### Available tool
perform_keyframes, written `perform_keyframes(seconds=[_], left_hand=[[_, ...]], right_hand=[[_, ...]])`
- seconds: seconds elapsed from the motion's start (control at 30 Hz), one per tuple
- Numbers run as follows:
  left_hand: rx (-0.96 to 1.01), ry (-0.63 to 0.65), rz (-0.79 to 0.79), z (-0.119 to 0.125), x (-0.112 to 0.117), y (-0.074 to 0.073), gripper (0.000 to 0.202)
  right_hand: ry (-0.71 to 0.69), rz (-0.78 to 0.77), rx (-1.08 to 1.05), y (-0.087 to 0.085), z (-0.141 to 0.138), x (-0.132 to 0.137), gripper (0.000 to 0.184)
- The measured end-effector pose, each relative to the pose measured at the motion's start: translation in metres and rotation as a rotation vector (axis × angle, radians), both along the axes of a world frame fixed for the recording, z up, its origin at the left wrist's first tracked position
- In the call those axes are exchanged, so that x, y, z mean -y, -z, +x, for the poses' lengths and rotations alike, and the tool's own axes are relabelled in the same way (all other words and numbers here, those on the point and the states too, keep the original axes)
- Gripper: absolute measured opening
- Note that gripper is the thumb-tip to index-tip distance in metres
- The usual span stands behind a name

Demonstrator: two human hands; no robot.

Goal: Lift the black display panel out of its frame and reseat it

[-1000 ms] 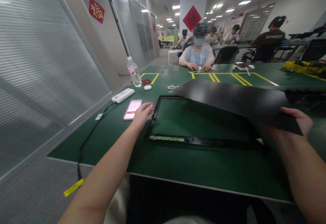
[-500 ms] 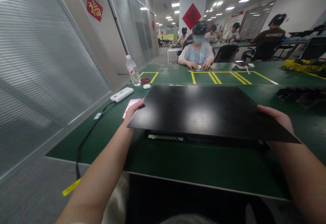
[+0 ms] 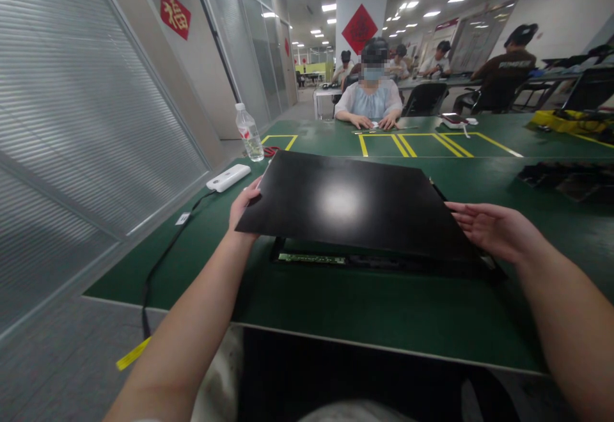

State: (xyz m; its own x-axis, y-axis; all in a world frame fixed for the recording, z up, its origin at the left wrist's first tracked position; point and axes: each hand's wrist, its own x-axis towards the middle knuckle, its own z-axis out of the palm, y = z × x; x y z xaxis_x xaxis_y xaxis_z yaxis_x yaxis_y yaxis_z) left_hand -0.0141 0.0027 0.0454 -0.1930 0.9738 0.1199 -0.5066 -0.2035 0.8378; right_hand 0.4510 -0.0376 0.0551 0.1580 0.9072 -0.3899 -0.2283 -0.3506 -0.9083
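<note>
A thin, glossy black screen panel [image 3: 345,204] is held at a tilt over the table. My left hand [image 3: 244,204] grips its left edge, the thumb on top and the other fingers partly hidden underneath. At the right edge, my right hand [image 3: 494,225] has its fingers stretched out with the palm turned up. Its fingertips meet the panel's edge. Beneath the panel lies a black frame [image 3: 417,268] with a narrow green circuit board strip [image 3: 311,259] along its near side. The panel covers most of the frame.
On the green table [image 3: 374,320], a water bottle [image 3: 249,133], red-handled scissors [image 3: 271,151] and a white power bank [image 3: 229,178] with a black strap stand to the left. Dark parts [image 3: 566,179] lie at right. A person [image 3: 369,103] sits opposite.
The panel has shifted left and swung round, its right side coming inward. My right hand has turned from gripping the right edge to outstretched fingers. The left hand keeps its hold.
</note>
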Motion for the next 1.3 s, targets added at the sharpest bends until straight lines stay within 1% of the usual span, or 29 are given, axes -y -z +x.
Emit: perform_keyframes(seconds=[0.1, 0.2, 0.4, 0.57, 0.7, 0.8, 1.0, 1.13, 1.3], left_hand=[[-0.031, 0.016, -0.006, 0.003, 0.002, -0.002, 0.059], [-0.085, 0.042, -0.027, 0.006, 0.004, -0.002, 0.06], [-0.181, 0.044, -0.026, 0.01, 0.0, 0.008, 0.062], [-0.212, 0.069, -0.019, 0.012, -0.005, 0.017, 0.067], [-0.249, 0.047, -0.05, 0.014, -0.005, 0.019, 0.068], [-0.271, 0.031, -0.077, 0.016, -0.001, 0.018, 0.065], [-0.296, 0.041, -0.127, 0.02, 0.003, 0.017, 0.054], [-0.286, 0.088, -0.147, 0.022, 0.003, 0.02, 0.055], [-0.288, 0.185, -0.179, 0.024, 0.004, 0.024, 0.052]], right_hand=[[0.071, -0.017, 0.054, -0.001, 0.0, -0.001, 0.026], [0.107, -0.007, 0.1, 0.0, 0.003, -0.001, 0.024], [0.135, 0.024, 0.146, 0.003, 0.007, -0.002, 0.026], [0.166, 0.031, 0.299, 0.006, 0.006, -0.002, 0.03], [0.2, 0.059, 0.396, 0.008, 0.006, -0.004, 0.035], [0.224, 0.073, 0.44, 0.008, 0.005, -0.004, 0.037], [0.245, 0.09, 0.485, 0.012, 0.007, -0.007, 0.033], [0.252, 0.104, 0.542, 0.016, 0.012, -0.009, 0.034], [0.248, 0.074, 0.599, 0.017, 0.014, -0.01, 0.036]])
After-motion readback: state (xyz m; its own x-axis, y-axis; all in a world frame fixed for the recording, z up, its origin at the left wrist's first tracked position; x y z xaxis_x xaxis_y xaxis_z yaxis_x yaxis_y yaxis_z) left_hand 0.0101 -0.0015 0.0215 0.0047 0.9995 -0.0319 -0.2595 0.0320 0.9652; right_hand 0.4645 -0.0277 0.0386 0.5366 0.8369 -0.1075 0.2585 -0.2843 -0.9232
